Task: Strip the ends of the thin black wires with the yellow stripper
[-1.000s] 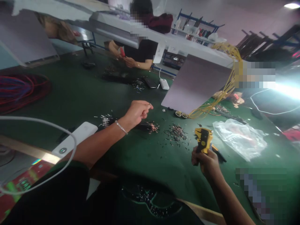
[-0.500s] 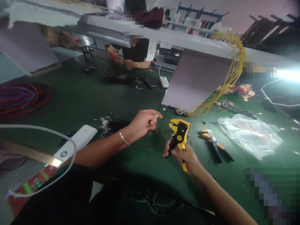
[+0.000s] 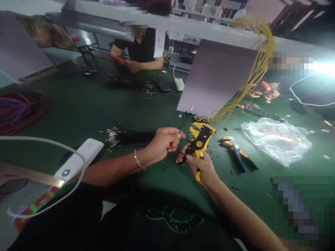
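My left hand [image 3: 163,143] is closed in a pinch on a thin black wire [image 3: 184,122] that sticks up and to the right. Just to its right, my right hand [image 3: 200,167] grips the handles of a yellow and black wire stripper [image 3: 200,137], whose head points up beside the wire. A bundle of black wires with bare metal ends [image 3: 125,135] lies on the green table [image 3: 86,108] behind my left hand.
Orange pliers [image 3: 237,151] and a clear plastic bag [image 3: 277,137] lie to the right. A white power bank [image 3: 78,158] with cable sits left. Yellow cables [image 3: 251,73] hang over a grey panel [image 3: 217,82]. Red and blue wire coils [image 3: 18,108] lie far left. Another person [image 3: 141,48] works across the table.
My right hand brought the wire stripper leftward, close to my left hand. My left hand drew in slightly toward me and now pinches a black wire beside the stripper's head.
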A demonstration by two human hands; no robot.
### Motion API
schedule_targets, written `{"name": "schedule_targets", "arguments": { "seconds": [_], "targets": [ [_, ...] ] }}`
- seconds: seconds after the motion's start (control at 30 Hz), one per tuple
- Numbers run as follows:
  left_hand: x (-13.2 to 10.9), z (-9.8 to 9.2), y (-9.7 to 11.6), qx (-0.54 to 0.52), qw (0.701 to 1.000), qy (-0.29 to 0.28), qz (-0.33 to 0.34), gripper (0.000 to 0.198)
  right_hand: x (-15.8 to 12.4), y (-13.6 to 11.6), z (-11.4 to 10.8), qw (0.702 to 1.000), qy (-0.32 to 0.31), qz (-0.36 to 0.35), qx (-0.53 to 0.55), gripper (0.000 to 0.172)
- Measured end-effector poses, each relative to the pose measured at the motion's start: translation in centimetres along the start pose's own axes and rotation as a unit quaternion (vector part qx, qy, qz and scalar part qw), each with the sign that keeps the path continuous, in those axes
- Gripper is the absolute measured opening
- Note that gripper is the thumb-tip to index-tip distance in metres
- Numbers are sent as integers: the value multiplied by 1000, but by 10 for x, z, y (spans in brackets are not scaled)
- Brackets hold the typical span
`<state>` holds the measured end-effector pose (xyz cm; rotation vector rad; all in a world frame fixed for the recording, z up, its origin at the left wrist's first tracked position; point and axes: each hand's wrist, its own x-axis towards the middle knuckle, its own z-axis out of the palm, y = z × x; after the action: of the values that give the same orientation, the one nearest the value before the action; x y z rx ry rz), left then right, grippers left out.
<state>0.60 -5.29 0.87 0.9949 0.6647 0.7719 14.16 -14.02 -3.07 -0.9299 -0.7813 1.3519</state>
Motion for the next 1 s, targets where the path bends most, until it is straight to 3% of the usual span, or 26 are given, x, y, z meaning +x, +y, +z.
{"name": "schedule_targets", "arguments": {
  "seconds": [0.43, 0.63, 0.9, 1.0],
  "targets": [
    [1, 0, -9, -45, 998, -41, -28, 10, 2, 1, -4, 999, 23, -31, -5, 16],
    [5, -6, -10, -42, 992, -103, -58, 10, 2, -1, -14, 994, 51, -69, -67, 12],
    [17, -21, -18, 84, 972, -185, -121, 12, 2, -7, -18, 991, 83, -55, -90, 14],
    [19, -22, -21, 113, 964, -185, -154, 15, 2, -10, -17, 993, 86, -47, -66, 16]
  ]
}}
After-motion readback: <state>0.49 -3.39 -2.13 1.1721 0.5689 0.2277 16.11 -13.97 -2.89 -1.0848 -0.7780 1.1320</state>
